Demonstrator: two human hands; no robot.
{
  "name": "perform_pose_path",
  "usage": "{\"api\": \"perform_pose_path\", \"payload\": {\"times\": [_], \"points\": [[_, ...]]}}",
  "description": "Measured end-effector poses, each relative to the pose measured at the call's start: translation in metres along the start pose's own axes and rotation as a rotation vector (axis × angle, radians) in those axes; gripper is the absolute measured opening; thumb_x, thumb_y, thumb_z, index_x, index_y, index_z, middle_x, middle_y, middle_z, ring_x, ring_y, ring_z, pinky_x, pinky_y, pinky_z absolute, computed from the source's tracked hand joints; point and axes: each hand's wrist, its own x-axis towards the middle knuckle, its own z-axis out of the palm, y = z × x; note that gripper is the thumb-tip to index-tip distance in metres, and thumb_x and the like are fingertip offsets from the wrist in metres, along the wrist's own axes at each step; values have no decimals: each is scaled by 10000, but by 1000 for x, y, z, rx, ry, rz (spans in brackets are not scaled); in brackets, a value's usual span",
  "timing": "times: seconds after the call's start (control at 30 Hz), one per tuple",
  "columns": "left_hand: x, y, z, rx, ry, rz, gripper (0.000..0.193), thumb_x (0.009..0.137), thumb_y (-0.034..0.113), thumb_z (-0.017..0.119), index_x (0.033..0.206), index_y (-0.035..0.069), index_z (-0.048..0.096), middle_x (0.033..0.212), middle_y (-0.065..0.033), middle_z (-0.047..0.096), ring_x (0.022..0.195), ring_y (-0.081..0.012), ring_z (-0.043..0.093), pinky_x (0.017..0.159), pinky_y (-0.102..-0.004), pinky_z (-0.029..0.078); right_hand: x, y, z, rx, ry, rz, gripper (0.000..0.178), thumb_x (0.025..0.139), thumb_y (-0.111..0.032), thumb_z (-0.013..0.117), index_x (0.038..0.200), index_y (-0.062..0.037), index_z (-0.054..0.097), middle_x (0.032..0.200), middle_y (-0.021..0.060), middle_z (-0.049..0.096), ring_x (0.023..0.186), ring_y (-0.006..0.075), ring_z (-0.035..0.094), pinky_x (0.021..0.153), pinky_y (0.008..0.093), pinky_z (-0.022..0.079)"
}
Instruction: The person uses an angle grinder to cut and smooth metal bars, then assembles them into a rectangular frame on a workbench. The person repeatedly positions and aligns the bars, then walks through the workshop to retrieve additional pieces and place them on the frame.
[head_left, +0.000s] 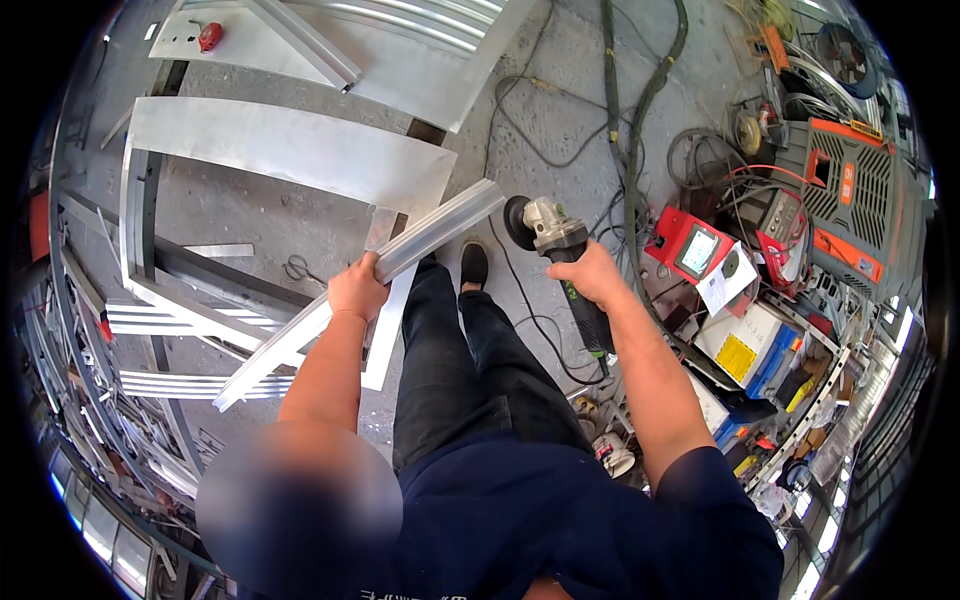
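Note:
My left hand is closed round a long silvery metal profile, which runs slantwise from lower left to upper right. In my right hand is an angle grinder, gripped by its body just behind the metal gear head. Its dark round disc is close to the profile's upper right end, with a small gap seeming to lie between them. The grinder's black cable leaves the lower end of its handle. Beneath the profile lies a metal frame with a flat sheet panel across it.
A red tape measure sits on a farther sheet. Cables snake over the concrete floor. To the right stand a red machine with a screen, a grey and orange machine and a crowded tool cart. Metal stock fills the left side.

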Motion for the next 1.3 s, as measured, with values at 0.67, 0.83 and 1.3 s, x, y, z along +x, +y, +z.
{"api": "perform_pose_path", "payload": {"times": [0.67, 0.83, 1.3], "points": [[-3, -2, 3, -15, 71, 30, 159, 826, 203, 570, 972, 141, 557, 901, -85, 687, 830, -317, 669, 689, -461, 515, -7, -27, -9, -43, -24, 4, 444, 592, -221, 785, 924, 42, 651, 811, 115, 669, 735, 203, 624, 700, 334, 497], [-2, -3, 4, -12, 60, 21, 192, 817, 219, 586, 993, 149, 557, 911, -90, 689, 838, -321, 672, 698, -458, 518, -8, -18, -14, -156, 4, -22, 482, 590, -246, 790, 933, 62, 645, 844, 137, 680, 753, 227, 637, 717, 336, 502], [0, -8, 9, 10, 54, 23, 253, 790, 222, 629, 1031, 169, 569, 933, -93, 693, 847, -317, 679, 712, -438, 525, -3, -27, -14, -12, 13, 1, 482, 581, -210, 799, 945, 59, 636, 832, 118, 658, 740, 206, 615, 700, 333, 494]]}}
